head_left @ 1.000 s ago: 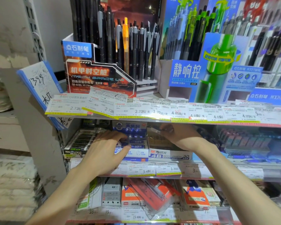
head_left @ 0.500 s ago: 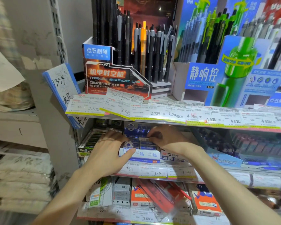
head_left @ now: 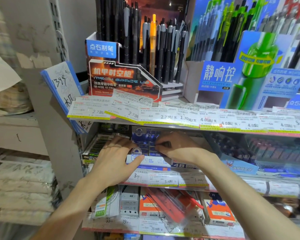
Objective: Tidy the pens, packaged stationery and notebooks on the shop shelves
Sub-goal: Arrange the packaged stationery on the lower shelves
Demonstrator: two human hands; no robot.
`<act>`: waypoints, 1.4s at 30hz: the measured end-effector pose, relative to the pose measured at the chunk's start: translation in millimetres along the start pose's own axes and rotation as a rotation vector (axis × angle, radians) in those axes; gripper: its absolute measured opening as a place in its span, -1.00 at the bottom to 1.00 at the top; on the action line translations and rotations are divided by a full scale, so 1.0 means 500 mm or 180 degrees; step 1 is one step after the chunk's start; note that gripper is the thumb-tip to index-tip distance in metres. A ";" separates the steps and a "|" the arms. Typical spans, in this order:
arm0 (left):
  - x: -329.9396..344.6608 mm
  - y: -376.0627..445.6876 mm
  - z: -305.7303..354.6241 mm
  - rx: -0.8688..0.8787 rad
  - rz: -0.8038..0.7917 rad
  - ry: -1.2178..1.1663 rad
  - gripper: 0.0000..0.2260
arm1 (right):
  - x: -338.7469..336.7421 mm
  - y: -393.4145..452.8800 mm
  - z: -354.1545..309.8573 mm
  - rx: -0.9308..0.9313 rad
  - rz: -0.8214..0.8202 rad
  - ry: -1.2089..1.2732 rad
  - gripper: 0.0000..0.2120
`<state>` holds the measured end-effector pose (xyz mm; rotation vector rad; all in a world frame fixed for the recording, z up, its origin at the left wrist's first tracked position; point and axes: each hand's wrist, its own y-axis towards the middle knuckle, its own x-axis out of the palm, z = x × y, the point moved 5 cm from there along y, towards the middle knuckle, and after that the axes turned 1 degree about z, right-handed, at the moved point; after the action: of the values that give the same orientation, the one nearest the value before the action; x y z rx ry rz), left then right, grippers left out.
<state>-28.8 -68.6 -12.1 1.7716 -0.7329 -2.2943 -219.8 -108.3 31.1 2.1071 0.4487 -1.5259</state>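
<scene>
Here, both hands (left hand (head_left: 113,163), right hand (head_left: 177,147)) on blue eraser box (head_left: 146,159)

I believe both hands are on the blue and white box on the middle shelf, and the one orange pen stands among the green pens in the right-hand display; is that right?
Not quite. The head view shows the orange pen among the black pens in the left-hand display, not among the green ones. The rest holds: the left hand and right hand are both on the blue and white box on the middle shelf.
</scene>
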 end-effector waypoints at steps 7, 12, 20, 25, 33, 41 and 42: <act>-0.007 -0.004 0.006 0.0018 0.0037 -0.0005 -0.50 | 0.011 -0.003 0.015 -0.0019 0.0042 0.0097 -0.78; -0.008 -0.006 0.006 -0.0069 0.0002 -0.0011 -0.47 | 0.013 -0.008 0.013 0.0092 0.0112 0.0148 -0.77; -0.021 -0.011 0.010 -0.0055 0.0044 -0.0239 -0.57 | 0.014 -0.040 0.008 0.0273 0.0584 0.0067 -0.68; -0.034 -0.023 -0.003 0.0018 0.0183 -0.0620 -0.63 | 0.013 -0.085 -0.008 0.0423 0.1066 0.0029 -0.59; -0.059 -0.092 -0.011 0.0220 0.0789 -0.1269 -0.70 | 0.075 -0.189 -0.051 0.0521 0.1682 -0.0223 -0.57; -0.058 -0.214 -0.022 -0.0188 0.0974 -0.1875 -0.77 | 0.147 -0.300 -0.078 0.0645 0.2142 0.0430 -0.63; -0.049 -0.226 -0.027 -0.0260 0.0970 -0.1954 -0.78 | 0.161 -0.310 -0.080 0.0680 0.2184 0.0558 -0.64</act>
<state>10.4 36.0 -45.6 0.8290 -0.8989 -2.5956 -245.4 40.0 -65.9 2.2294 -0.3748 -1.0223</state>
